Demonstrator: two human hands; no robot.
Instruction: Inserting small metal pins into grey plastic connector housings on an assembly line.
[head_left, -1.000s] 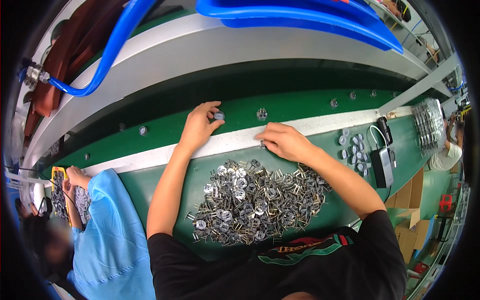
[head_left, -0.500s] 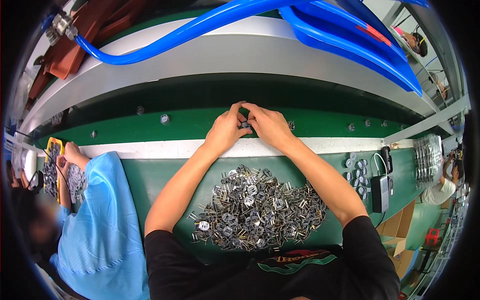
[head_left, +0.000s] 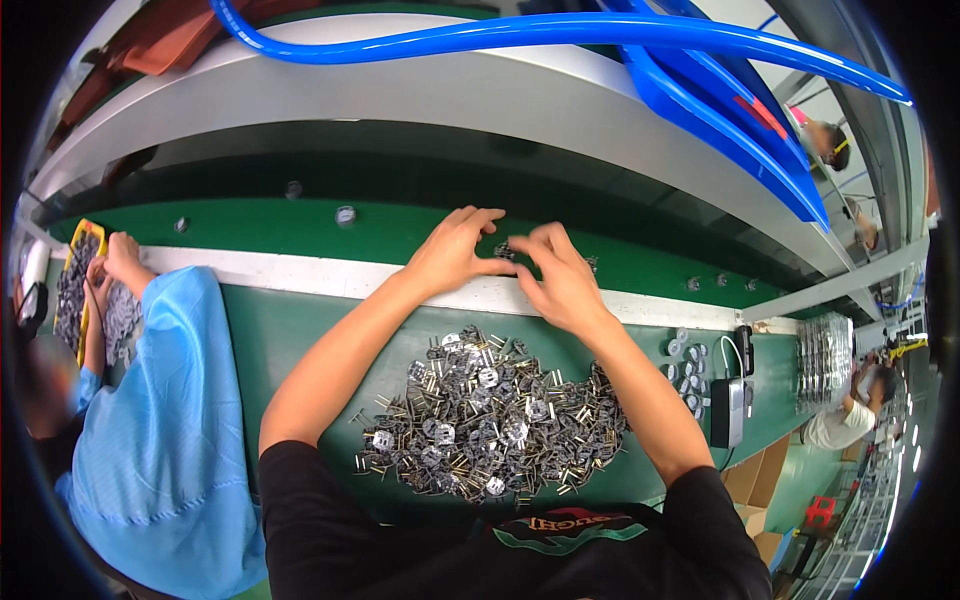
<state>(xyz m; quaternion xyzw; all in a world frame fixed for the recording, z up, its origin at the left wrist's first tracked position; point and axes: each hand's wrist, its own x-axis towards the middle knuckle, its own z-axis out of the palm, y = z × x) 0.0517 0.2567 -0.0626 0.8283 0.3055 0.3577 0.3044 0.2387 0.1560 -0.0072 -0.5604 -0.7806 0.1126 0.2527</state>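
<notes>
Over the green belt my left hand [head_left: 455, 252] is open, its thumb and fingers spread apart. Facing it, my right hand [head_left: 562, 278] has its fingers bent and its thumb held away from them; it looks open, slightly blurred. A small dark round part with metal pins [head_left: 504, 251] sits on the belt between the two hands, close to the right fingertips. Another such part [head_left: 592, 264] is partly hidden behind my right hand. Between my forearms, a large heap of dark plastic parts with metal pins [head_left: 490, 420] lies on the green table.
Single small parts [head_left: 345, 216] stand along the belt. Round grey pieces [head_left: 686, 368] and a black box with a white cable [head_left: 728, 410] lie at right. A blue hose [head_left: 450, 42] crosses above. At left, a co-worker in blue [head_left: 170, 400] handles a yellow tray [head_left: 88, 232].
My hands have drawn apart from around the small part, fingers opening away from it. The whole view has shifted, with the table scene sliding left.
</notes>
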